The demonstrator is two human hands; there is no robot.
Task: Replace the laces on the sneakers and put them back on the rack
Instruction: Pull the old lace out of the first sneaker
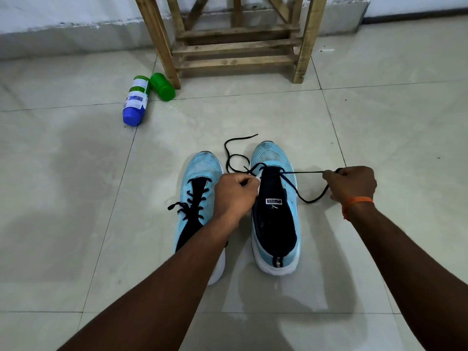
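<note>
Your left hand (235, 193) pinches the black lace (304, 172) at the front eyelets of the open sneaker (274, 224) on the floor (379, 122), to steady it, while your right hand (352, 184) grips the other part and holds it stretched sideways, probably to tighten the first crossing

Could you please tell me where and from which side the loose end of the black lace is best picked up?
Probably best pinch the loose end just behind its tip, coming straight down from above. It lies flat on the floor past the toe of the right sneaker, clear of both shoes, so nothing blocks the fingers; the right hand holds the lace's other end taut.
</note>
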